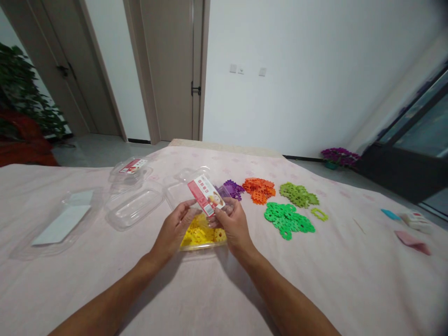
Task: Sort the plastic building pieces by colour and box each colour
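My left hand point(174, 229) and my right hand point(234, 223) together grip a clear plastic lid point(204, 193) with a red and white label, tilted up over a clear box of yellow pieces point(199, 235). Fingers of both hands are closed on the lid's near edge. To the right lie heaps of flat plastic pieces: purple point(234, 188), orange point(259, 188), light green point(298, 194) and bright green point(287, 218). A single light green frame piece point(319, 214) lies beside them.
Clear empty boxes and lids point(134, 207) sit at the left, one point(131, 168) with a red label, another point(61, 224) holding a white sheet. Small blue, white and pink items point(411, 226) lie at the far right. A pink cloth point(224, 289) covers the surface. Doors and plants stand behind.
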Motion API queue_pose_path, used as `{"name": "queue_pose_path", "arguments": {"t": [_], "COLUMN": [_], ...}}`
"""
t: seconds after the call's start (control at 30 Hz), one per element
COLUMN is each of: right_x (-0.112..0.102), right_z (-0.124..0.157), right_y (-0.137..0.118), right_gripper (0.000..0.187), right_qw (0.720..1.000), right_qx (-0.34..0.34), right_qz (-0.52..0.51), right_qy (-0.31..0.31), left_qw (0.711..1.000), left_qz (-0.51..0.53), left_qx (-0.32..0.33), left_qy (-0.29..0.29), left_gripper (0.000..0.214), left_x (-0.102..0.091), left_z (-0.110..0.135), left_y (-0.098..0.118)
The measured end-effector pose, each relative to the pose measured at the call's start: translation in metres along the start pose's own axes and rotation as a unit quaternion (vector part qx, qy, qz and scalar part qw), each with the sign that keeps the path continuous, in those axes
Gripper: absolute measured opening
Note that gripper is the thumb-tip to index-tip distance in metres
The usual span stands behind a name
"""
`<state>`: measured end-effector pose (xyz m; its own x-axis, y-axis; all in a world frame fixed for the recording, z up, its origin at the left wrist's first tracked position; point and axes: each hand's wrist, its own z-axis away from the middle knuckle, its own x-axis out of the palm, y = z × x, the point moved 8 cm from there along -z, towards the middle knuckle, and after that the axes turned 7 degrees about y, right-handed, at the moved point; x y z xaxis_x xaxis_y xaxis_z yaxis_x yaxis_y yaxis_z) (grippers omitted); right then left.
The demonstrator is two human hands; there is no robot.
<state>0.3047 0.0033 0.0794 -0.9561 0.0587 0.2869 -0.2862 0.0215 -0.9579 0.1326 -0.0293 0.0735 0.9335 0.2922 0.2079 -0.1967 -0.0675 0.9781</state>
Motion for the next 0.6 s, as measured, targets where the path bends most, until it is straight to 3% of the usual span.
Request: {"name": "queue_pose_path", "arguments": {"t": [0.07, 0.13, 0.23, 0.37, 0.47, 0.6], "right_x": [0.007, 0.006, -0.007, -0.019, -0.014, -0.011], "right_z": [0.003, 0.001, -0.011, -0.023, -0.024, -0.021], "right_y": [0.004, 0.003, -0.013, -0.032, -0.028, -0.014], "right_gripper": [0.05, 0.048, 0.048, 0.058, 0.061, 0.047], "right_qw": [0.999, 0.997, 0.991, 0.975, 0.975, 0.98], "right_qx": [0.005, 0.001, -0.061, -0.138, -0.103, 0.01], "right_qz": [0.018, 0.042, 0.096, 0.16, 0.15, 0.087], "right_qy": [-0.038, -0.066, -0.065, -0.067, -0.125, -0.178], "left_qw": [0.999, 1.0, 0.997, 0.992, 0.988, 0.976], "left_qz": [0.021, 0.0, -0.061, -0.113, -0.12, -0.173], "left_qx": [-0.005, 0.02, 0.048, 0.01, -0.022, -0.021], "left_qy": [-0.025, -0.015, 0.002, -0.055, -0.097, -0.132], "left_gripper": [0.055, 0.056, 0.055, 0.046, 0.041, 0.041], "left_x": [0.009, 0.007, -0.005, -0.007, -0.003, -0.002], "left_z": [0.003, 0.001, -0.007, -0.014, -0.015, -0.018], "left_y": [0.003, 0.012, 0.028, 0.034, 0.032, 0.028]}}
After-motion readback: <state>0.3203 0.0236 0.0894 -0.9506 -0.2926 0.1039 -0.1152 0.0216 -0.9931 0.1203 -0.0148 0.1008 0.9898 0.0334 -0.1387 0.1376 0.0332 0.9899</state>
